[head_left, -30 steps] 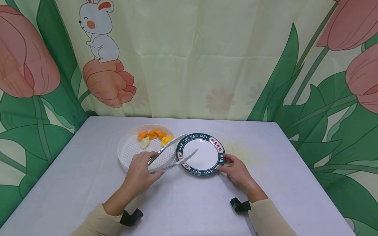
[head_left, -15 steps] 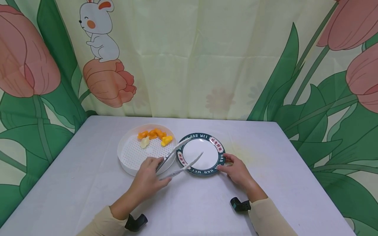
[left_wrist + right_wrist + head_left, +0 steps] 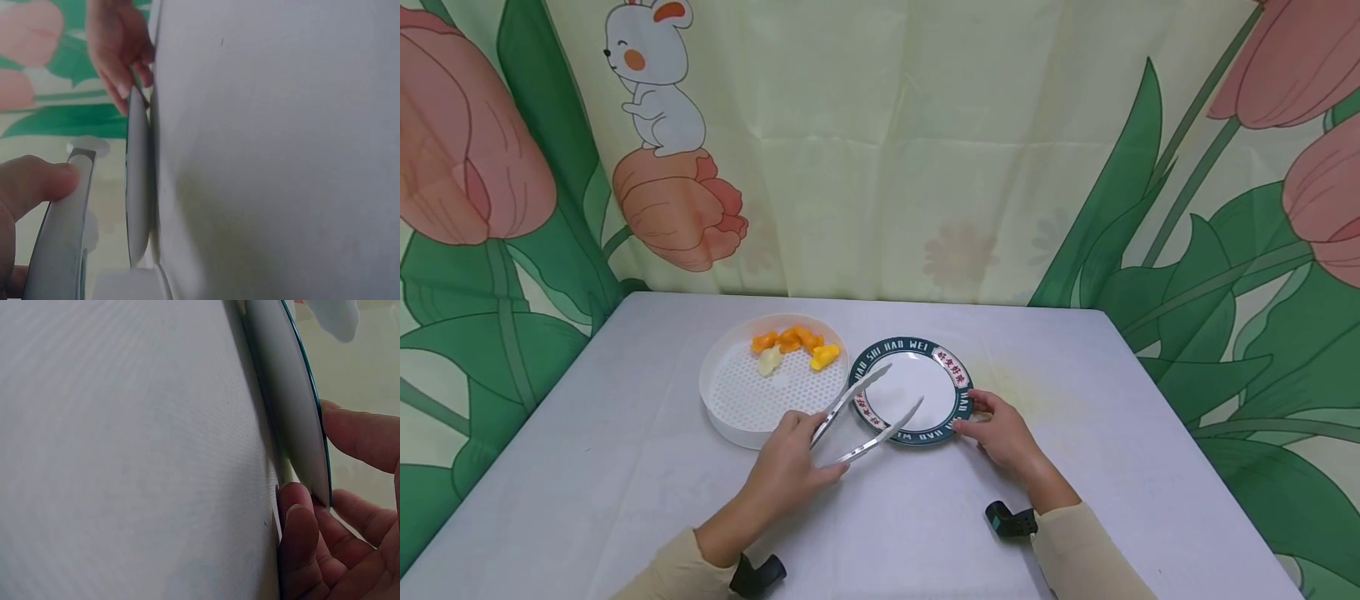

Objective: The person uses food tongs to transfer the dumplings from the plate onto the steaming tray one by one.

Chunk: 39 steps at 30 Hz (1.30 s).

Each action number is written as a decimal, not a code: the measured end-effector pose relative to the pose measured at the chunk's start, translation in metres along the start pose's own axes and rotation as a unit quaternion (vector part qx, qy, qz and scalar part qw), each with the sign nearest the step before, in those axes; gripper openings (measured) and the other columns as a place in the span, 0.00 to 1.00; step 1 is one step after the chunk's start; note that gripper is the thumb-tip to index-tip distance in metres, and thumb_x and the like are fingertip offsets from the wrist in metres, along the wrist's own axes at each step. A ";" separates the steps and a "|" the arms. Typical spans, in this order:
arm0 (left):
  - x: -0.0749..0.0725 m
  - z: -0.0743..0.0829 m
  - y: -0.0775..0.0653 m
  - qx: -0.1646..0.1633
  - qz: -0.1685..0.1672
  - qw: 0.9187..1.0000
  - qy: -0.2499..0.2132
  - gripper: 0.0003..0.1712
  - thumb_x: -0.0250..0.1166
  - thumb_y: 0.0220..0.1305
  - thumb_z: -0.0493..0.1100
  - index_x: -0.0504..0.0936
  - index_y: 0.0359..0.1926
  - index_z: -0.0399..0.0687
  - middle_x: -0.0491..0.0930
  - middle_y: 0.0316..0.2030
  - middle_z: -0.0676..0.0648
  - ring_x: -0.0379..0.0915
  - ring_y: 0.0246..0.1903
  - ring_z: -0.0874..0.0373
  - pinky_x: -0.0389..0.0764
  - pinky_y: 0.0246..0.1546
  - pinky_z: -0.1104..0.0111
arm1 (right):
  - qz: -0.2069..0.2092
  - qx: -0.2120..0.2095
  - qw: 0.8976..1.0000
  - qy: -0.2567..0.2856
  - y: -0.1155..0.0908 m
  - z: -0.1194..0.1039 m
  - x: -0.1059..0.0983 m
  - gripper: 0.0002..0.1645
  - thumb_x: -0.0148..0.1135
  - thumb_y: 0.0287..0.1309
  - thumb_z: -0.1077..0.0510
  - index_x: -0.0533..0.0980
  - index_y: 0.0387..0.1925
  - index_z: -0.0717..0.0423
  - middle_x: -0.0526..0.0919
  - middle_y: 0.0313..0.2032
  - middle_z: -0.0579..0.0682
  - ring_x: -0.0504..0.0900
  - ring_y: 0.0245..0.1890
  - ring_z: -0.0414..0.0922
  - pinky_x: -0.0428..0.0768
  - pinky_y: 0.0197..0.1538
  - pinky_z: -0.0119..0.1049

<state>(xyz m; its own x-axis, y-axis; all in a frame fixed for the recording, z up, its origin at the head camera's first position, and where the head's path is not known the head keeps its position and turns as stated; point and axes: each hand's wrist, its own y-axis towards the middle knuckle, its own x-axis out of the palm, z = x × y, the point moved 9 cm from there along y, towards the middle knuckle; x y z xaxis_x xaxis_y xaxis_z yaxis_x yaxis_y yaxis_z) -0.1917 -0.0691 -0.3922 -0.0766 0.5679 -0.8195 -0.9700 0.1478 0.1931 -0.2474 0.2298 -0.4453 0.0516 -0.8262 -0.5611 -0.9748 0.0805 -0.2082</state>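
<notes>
My left hand [image 3: 792,467] holds a pair of metal tongs [image 3: 831,419]. The arms of the tongs are spread apart with nothing between their tips, which hang over the left part of a plate [image 3: 925,373]. The thumb [image 3: 62,181] presses on one arm of the tongs in the left wrist view. The plate is white with a dark green lettered rim. At its right edge my right hand [image 3: 1003,437] grips the rim. In the right wrist view the thumb [image 3: 356,432] lies on the rim's upper side, and other fingers [image 3: 301,531] are at and under the edge.
Left of the plate, close beside it, stands a round white tray [image 3: 741,408] with a dotted bottom. Several orange pieces [image 3: 788,340], a yellow piece [image 3: 824,357] and a pale piece [image 3: 768,361] lie in its far half. A white cloth covers the table [image 3: 587,467].
The left hand and the tongs have moved right and toward me, from over the tray and plate to the plate's near left side. The right hand and plate stay in place.
</notes>
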 end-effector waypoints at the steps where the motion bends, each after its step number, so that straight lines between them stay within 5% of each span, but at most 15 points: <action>1: 0.000 0.001 0.000 0.002 0.002 1.000 0.003 0.42 0.83 0.42 0.49 0.79 0.57 0.33 0.73 0.40 0.44 0.65 0.32 0.57 0.70 0.30 0.67 | 0.000 -0.001 1.000 0.000 0.000 0.000 0.000 0.42 0.71 0.60 0.55 0.63 0.72 0.59 0.71 0.64 0.64 0.75 0.48 0.53 0.80 0.44 0.39; 14: 0.007 0.001 -0.002 -0.001 0.020 0.999 0.036 0.39 0.83 0.42 0.52 0.81 0.53 0.35 0.75 0.37 0.43 0.67 0.31 0.56 0.70 0.29 0.66 | 0.001 0.000 1.000 0.005 -0.001 0.000 0.000 0.42 0.71 0.59 0.55 0.64 0.72 0.59 0.70 0.64 0.64 0.74 0.46 0.52 0.80 0.43 0.38; 32: 0.019 -0.008 0.002 -0.071 -0.057 0.996 0.022 0.42 0.82 0.44 0.54 0.79 0.55 0.34 0.76 0.39 0.45 0.66 0.33 0.55 0.70 0.31 0.65 | 0.005 0.011 1.000 0.007 0.002 0.004 0.000 0.43 0.72 0.58 0.53 0.64 0.71 0.57 0.70 0.65 0.63 0.74 0.47 0.52 0.79 0.41 0.37; 39: 0.019 -0.007 0.001 -0.061 -0.059 0.996 0.026 0.42 0.83 0.43 0.54 0.79 0.54 0.33 0.71 0.33 0.48 0.64 0.30 0.56 0.67 0.28 0.67 | 0.003 0.004 1.000 0.006 -0.001 0.004 0.001 0.43 0.72 0.59 0.53 0.64 0.71 0.58 0.70 0.64 0.65 0.74 0.48 0.54 0.79 0.42 0.39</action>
<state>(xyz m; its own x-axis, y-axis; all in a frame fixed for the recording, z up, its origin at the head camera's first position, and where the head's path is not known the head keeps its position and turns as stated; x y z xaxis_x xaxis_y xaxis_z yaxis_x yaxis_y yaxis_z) -0.1957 -0.0638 -0.4113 0.0301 0.5088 -0.8603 -0.9935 0.1101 0.0303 -0.2458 0.2308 -0.4489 0.0430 -0.8328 -0.5519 -0.9731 0.0902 -0.2119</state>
